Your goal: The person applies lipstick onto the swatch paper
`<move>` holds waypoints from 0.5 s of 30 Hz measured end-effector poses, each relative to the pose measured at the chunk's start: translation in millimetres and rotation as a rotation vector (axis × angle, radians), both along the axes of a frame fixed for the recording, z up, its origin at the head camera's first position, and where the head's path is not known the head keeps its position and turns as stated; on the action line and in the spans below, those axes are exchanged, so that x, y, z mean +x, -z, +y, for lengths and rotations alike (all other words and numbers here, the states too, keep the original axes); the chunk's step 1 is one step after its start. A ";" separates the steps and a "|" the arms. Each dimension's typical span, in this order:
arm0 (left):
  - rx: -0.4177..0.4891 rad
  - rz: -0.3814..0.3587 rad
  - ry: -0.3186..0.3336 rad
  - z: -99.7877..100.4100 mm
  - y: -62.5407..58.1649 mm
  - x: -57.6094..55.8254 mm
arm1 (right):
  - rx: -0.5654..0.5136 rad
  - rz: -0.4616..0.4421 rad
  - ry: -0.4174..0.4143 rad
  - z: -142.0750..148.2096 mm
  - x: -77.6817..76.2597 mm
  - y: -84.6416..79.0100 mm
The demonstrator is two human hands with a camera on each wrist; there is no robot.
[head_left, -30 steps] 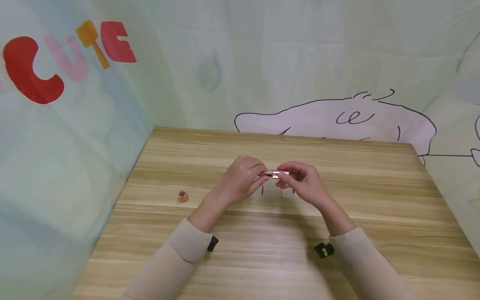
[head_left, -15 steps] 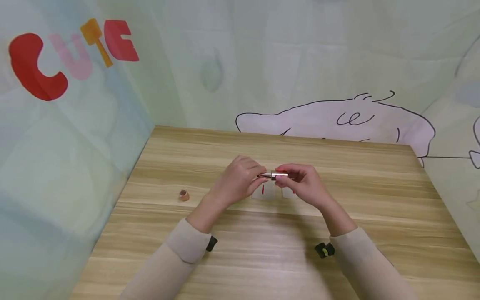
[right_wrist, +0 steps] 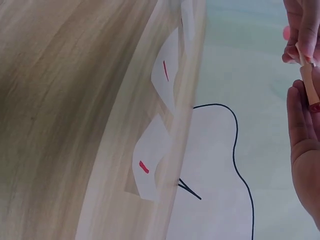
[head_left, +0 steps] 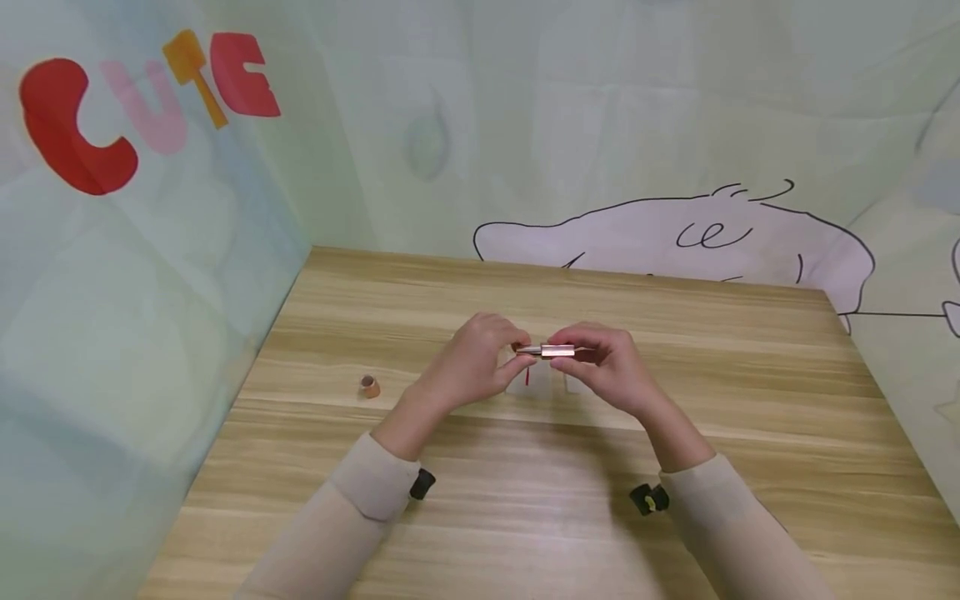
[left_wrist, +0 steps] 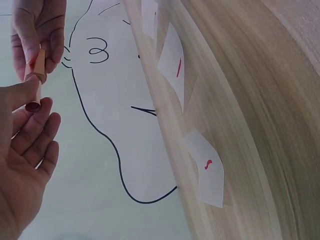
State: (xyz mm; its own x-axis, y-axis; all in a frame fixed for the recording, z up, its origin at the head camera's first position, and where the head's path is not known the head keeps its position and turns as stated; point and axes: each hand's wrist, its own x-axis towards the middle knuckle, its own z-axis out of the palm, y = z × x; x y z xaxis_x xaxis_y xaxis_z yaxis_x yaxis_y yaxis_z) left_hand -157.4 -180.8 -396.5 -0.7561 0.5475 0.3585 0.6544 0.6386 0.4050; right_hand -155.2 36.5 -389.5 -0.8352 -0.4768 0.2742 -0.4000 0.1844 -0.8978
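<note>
A rose-gold lipstick tube (head_left: 557, 351) lies level between both hands, above the table. My left hand (head_left: 476, 360) pinches its slimmer silvery end between thumb and fingers. The wider rose-gold part is held by my right hand (head_left: 609, 365), thumb below and fingers above. In the left wrist view, a dark red round end shows on the tube (left_wrist: 33, 106), just beyond the left thumb. Red also shows at the tube's end (right_wrist: 314, 107) in the right wrist view. A small copper-coloured cap (head_left: 370, 387) sits alone on the table, left of the left forearm.
White paper slips lie under the hands on the wooden table (head_left: 487, 517); one slip (head_left: 531, 386) bears a red stroke. Both wrist views show the slips curling up, such as a slip (left_wrist: 210, 170) with a red mark. Printed cloth walls (head_left: 585, 125) enclose the table's back and sides.
The right fingers have shifted on the tube, and more of its rose-gold part shows between thumb and forefinger. The right slip's red stroke is now covered. The cap stays put.
</note>
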 end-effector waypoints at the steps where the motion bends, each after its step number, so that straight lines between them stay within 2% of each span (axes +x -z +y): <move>1: 0.008 -0.024 -0.007 0.0 0.1 -0.1 | -0.009 0.015 -0.001 0.0 0.2 0.4; 4: 0.040 -0.058 -0.011 0.1 0.2 0.1 | -0.035 0.052 -0.001 -0.2 1.0 1.4; 7: 0.074 -0.038 -0.005 0.4 0.3 0.5 | -0.052 0.044 0.007 -0.6 1.7 1.6; 9: 0.093 -0.004 0.003 0.7 0.4 0.6 | -0.042 -0.016 0.010 0.4 1.9 1.0; 13: 0.127 0.061 0.020 2.6 -0.9 1.6 | -0.017 -0.174 -0.012 6.7 -4.0 14.8; 15: 0.132 0.077 0.025 3.8 -1.8 2.3 | -0.021 -0.219 -0.031 9.3 -7.4 22.7</move>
State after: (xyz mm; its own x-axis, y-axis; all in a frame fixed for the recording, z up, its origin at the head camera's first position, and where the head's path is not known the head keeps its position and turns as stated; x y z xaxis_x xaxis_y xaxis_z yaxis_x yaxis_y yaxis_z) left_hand -155.1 -177.0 -394.7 -0.7103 0.5100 0.4851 0.7018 0.5661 0.4324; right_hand -162.6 45.9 -412.2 -0.8606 -0.4997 0.0983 -0.2007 0.1555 -0.9672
